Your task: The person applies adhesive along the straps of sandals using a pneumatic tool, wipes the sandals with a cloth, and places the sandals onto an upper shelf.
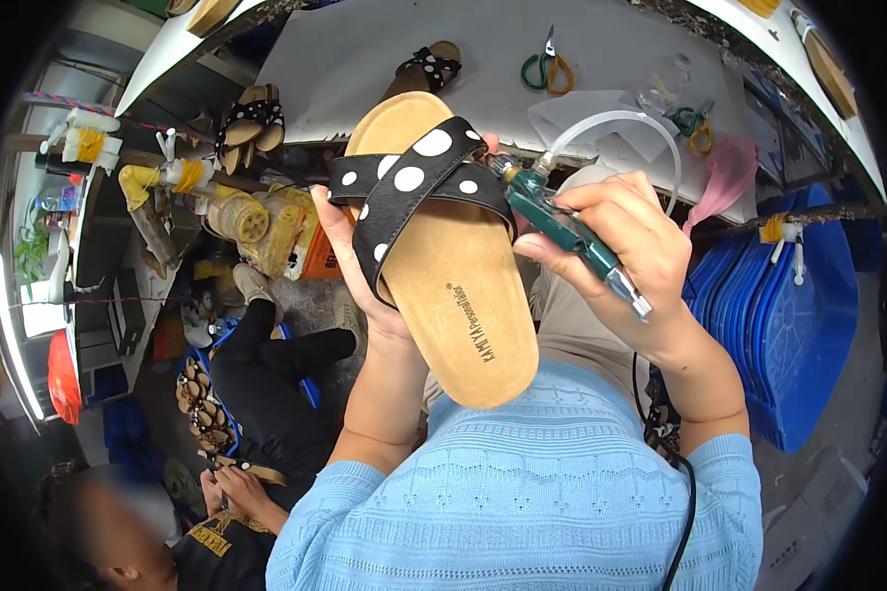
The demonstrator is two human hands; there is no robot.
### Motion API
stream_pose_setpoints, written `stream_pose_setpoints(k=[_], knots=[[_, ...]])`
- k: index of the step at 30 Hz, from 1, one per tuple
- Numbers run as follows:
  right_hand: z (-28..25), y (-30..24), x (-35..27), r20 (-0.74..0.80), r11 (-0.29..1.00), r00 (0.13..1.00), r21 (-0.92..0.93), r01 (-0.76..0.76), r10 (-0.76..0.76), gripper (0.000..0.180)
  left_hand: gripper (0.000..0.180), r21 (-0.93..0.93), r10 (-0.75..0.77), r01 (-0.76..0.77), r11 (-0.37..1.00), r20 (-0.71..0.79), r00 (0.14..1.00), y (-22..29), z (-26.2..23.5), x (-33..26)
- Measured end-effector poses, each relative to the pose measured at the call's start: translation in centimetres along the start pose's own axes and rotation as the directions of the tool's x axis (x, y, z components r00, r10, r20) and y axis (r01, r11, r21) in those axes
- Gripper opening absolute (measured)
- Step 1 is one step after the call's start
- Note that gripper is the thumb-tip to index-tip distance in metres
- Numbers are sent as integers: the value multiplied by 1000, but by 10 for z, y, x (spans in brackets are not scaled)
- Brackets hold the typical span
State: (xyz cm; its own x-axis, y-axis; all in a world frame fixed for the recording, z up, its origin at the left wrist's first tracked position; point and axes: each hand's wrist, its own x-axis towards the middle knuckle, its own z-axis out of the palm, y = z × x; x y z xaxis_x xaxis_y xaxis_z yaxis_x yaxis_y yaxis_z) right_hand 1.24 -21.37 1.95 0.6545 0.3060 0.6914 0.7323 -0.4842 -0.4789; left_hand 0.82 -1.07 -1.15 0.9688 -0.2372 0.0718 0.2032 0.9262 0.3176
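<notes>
The left hand [365,258] grips a tan slide sandal [450,266] from its left edge, fingers wrapped under the sole and thumb near the black strap with white dots [414,182]. The right hand [629,236] is closed around a green glue applicator [560,225] with a clear hose [626,123]; its nozzle touches the strap end at the sandal's right edge. To do this step well, the person should probably keep the sandal steady and the nozzle just at the seam, so that no glue spreads on the footbed. The sandal is held in the air above the lap, before the white desk [601,39]. Its long axis runs from upper left to lower right, toe away, heel toward the person.
</notes>
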Motion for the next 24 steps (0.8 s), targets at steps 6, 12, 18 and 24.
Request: stream_pose_setpoints(k=[6, 12, 18, 24], knots=[[-3, -7, 3, 48, 996, 998, -72, -48, 52, 28, 101, 82, 10, -4, 997, -73, 997, -3, 6, -1], [-7, -5, 1, 67, 995, 993, -17, -100, 101, 22, 102, 175, 52, -26, 984, -141, 989, -4, 5, 0], [-6, -4, -2, -1, 978, 983, 102, -182, 183, 28, 108, -96, -29, 36, 995, 66, 997, -4, 11, -1], [-8, -5, -5, -6, 970, 977, 123, -209, 212, 26, 111, -140, -36, 45, 989, 61, 997, -5, 4, -1]])
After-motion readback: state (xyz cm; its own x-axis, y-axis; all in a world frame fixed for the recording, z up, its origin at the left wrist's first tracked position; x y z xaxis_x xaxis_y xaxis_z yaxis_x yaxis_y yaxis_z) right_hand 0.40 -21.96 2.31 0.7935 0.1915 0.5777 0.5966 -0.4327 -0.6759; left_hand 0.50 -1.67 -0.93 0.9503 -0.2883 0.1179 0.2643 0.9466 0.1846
